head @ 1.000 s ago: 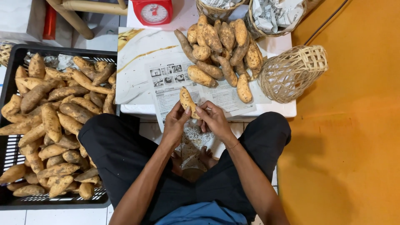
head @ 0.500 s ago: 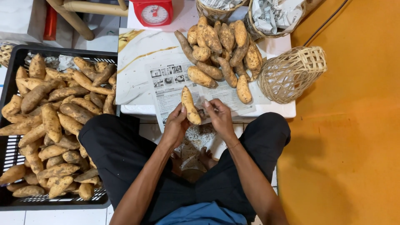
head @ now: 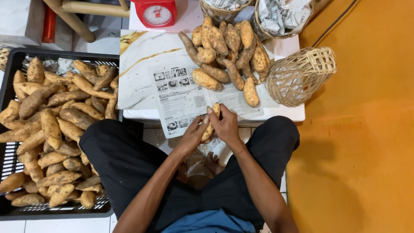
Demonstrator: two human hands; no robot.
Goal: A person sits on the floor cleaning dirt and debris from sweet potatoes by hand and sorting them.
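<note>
**Both hands hold one sweet potato at the desk edge**

A black plastic crate [head: 8, 86] full of dusty brown sweet potatoes stands on the left. On the white desk [head: 284, 113] lie a newspaper [head: 181, 101], a potato pile [head: 228, 47] and a woven basket [head: 299, 77]. The left hand [head: 193, 137] and right hand [head: 225, 126] grip one sweet potato [head: 211, 123], long and tan, over the paper's edge.

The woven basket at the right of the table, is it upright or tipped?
Tipped. The woven basket lies on its side on the table, beside the pile of sweet potatoes; its contents cannot be told.
</note>
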